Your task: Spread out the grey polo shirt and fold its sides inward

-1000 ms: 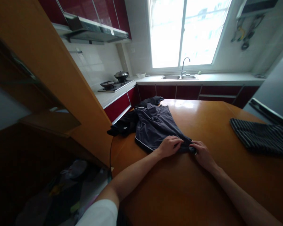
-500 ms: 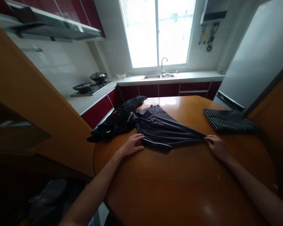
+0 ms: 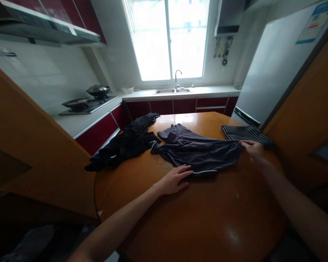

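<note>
A dark grey garment (image 3: 199, 151) with thin white piping lies spread across the round wooden table (image 3: 191, 218). My left hand (image 3: 175, 179) rests flat on the table with its fingertips on the garment's near hem, fingers stretched out. My right hand (image 3: 253, 148) pinches the garment's right edge, close to a folded striped cloth (image 3: 244, 133).
A black garment (image 3: 125, 143) hangs over the table's far left edge. Behind are a counter with a sink (image 3: 172, 91), a stove with pans (image 3: 84, 102), a window and a grey fridge (image 3: 273, 69). Wooden panels flank both sides.
My hands have moved apart from the garment's corner. The right one has drawn the edge out to the right, spreading the garment flat, while the left slid along the near hem. The view has swung right.
</note>
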The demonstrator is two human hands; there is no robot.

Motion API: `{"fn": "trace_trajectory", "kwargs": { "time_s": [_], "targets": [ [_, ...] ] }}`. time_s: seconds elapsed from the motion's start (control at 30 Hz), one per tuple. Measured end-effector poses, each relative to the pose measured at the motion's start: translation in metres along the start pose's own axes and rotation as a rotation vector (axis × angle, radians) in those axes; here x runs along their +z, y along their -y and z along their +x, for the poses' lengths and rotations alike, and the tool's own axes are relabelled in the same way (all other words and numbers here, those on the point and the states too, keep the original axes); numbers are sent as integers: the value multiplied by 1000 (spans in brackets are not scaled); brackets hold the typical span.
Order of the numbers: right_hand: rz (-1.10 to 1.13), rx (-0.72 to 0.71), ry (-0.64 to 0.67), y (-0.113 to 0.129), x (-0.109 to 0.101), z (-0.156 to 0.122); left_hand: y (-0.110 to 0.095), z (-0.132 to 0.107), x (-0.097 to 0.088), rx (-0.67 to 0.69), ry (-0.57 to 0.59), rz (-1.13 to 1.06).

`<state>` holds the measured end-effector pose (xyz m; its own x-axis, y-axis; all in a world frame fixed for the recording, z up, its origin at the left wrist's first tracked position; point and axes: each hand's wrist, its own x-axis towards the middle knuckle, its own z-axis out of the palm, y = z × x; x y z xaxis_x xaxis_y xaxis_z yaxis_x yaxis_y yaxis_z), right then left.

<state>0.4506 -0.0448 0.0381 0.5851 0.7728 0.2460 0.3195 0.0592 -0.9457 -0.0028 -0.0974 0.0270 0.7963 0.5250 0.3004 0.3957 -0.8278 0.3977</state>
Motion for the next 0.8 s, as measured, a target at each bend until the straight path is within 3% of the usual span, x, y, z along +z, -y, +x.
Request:
{"fn": "trace_trajectory", "kwargs": {
  "time_s": [0.1, 0.2, 0.3, 0.37, 0.43, 0.47, 0.53, 0.63, 0.7, 0.73, 0.8],
  "targets": [
    [35, 127, -31, 28, -17, 20, -8, 18, 4, 0, -167, -48],
    [20, 147, -18, 84, -10, 23, 12, 26, -4, -160, -443, -123],
    [-98, -174, 51, 155, 36, -9, 48, 22, -23, -403, -685, -267],
    [-87, -308, 170, 195, 82, -53, 75, 11, -41, -545, -834, -365],
    [-61, -444, 448, 222, 125, -110, 100, -7, -61, -648, -994, -455],
    [-22, -608, 733, 229, 142, -141, 112, -18, -71, -705, -1069, -518],
    [82, -847, 1194, 234, 161, -197, 131, -41, -90, -827, -1213, -652],
    [205, -905, 1489, 224, 156, -243, 146, -71, -107, -944, -1289, -705],
    [244, -822, 1509, 207, 144, -242, 148, -78, -107, -955, -1210, -619],
    [228, -753, 1458, 196, 139, -233, 147, -77, -104, -940, -1142, -555],
    [124, -581, 1233, 169, 134, -204, 143, -69, -93, -863, -984, -419]
  ]
}}
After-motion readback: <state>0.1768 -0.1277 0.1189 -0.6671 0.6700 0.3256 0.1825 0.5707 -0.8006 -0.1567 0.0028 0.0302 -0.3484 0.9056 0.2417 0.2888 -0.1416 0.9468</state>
